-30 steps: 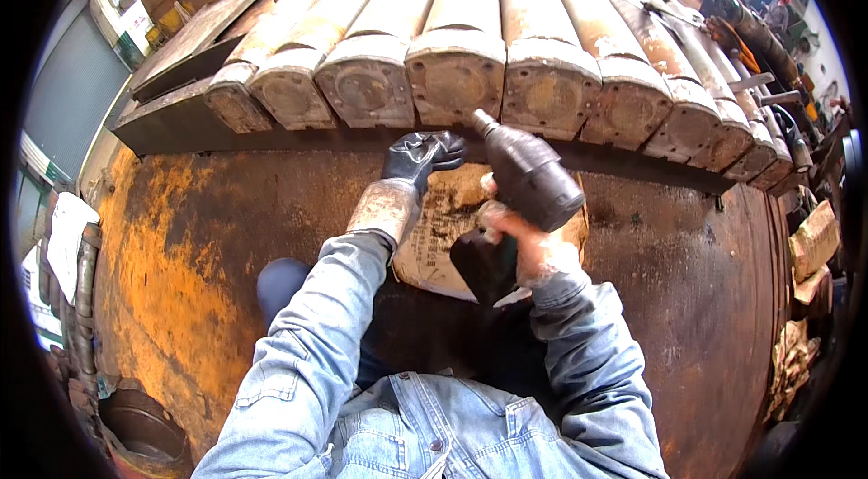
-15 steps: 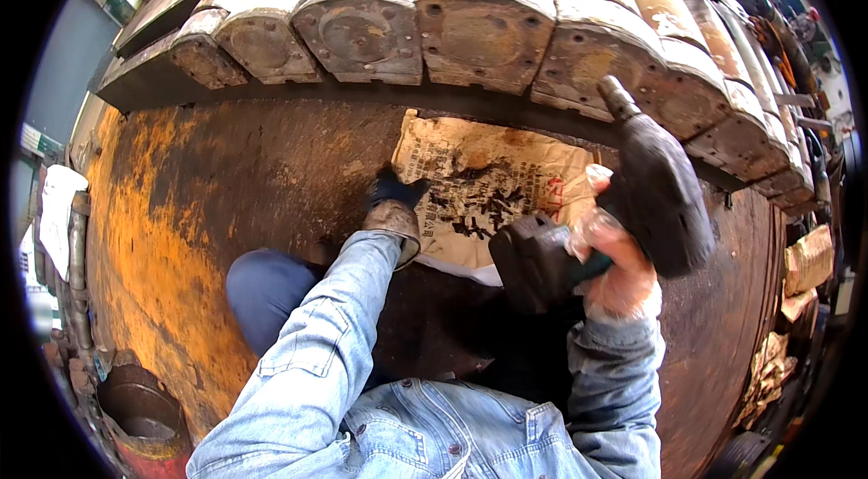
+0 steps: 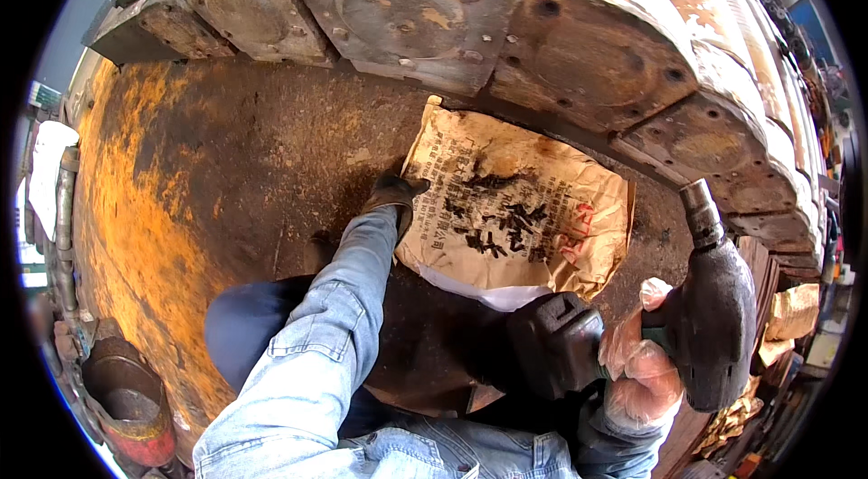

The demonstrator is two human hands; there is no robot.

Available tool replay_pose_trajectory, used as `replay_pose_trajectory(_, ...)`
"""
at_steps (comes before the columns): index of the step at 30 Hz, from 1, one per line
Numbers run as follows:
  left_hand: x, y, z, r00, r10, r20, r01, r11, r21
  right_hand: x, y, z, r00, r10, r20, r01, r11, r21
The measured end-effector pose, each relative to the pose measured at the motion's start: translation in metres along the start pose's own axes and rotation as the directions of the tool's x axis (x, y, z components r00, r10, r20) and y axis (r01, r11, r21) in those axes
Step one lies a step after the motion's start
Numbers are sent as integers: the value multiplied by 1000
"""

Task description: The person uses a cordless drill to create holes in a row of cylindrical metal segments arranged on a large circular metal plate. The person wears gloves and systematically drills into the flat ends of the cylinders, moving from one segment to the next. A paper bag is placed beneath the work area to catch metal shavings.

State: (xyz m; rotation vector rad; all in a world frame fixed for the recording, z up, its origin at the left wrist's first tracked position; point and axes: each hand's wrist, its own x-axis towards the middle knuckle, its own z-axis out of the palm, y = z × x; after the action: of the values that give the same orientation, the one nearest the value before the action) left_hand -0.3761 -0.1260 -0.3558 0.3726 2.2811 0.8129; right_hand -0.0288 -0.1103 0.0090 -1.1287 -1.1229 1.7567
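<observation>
My left hand (image 3: 393, 192), in a dark glove, is at the left edge of a brown printed paper sack (image 3: 479, 158). Its thumb lies over the paper and its fingers look closed on the edge, though they are mostly hidden. Black smears and creases mark the sack, and a white layer peeks out along its near edge. In a clear plastic glove, my right hand (image 3: 637, 366) is wrapped round the handle of a black cordless impact wrench (image 3: 719, 325). A metal socket (image 3: 701, 212) on its nose points away from me, and the bulky battery (image 3: 556, 343) sits to the left.
Heavy cylinders with bolted end blocks (image 3: 407, 13) line the far side. A rusty steel plate (image 3: 163, 235) with worn yellow paint lies beneath me. At lower left stands a red bucket (image 3: 131, 402); cardboard pieces (image 3: 791, 312) lie at the right.
My right hand has brought the impact wrench right and nearer to me, uncovering the sack's right side. My view has shifted closer to the end blocks. My left hand stays at the sack's edge.
</observation>
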Motion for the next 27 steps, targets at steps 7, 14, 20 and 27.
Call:
replay_pose_trajectory(7,8,-19,-2,1000,0,14,-2,993,119,9,6,15,1000,25,15,-25,999,-32)
replay_pose_trajectory(14,17,-42,-17,999,43,27,-48,978,203,15,16,36,997,47,56,-45,998,-39)
replay_pose_trajectory(20,45,-69,-34,979,189,76,-203,945,256,24,23,44,982,56,179,-42,996,-78)
replay_pose_trajectory(27,107,-139,-46,962,261,73,-270,949,162,18,26,69,930,63,361,15,978,-208)
